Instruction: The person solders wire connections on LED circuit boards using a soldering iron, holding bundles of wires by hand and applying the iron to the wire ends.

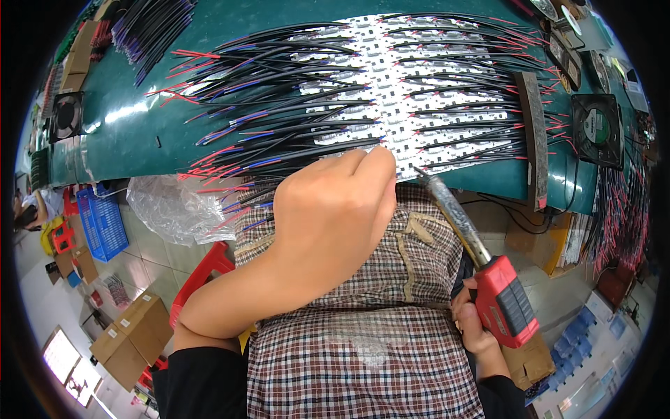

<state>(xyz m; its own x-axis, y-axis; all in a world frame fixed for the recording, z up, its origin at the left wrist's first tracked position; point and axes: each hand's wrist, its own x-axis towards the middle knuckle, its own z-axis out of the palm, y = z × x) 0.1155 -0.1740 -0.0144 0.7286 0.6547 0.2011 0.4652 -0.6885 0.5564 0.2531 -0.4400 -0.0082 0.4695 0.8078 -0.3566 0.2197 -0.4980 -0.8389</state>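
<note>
Evidently the work centred on the white boards (396,129), which lay in a joined sheet near the front edge of the green table (129,157). Black wires (279,130) fanned out from them to the left, many with red or blue ends showing, and thinner wires (460,109) with red ends ran off to the right. The left hand (335,202) reached across to the near edge of the sheet, its back turned up and its fingers curled in together; the fingertips were mostly hidden, so whether they pinched a wire could not be told. The right hand (474,321), lower down and beside the apron (363,349), was closed around the red handle of the iron (506,304). Its metal shaft slanted up and leftward, with the tip just beside the sheet's near edge, to the right of the left hand; contact was too fine to make out. A dark bar (532,140) lay across the right-hand wires, with a fan (598,131) beyond it. Another fan (68,115) stood at the table's left end, and a bundle (150,31) of dark wires lay at the far left. Below the table were a clear bag (174,209) and a blue crate (102,222).
</note>
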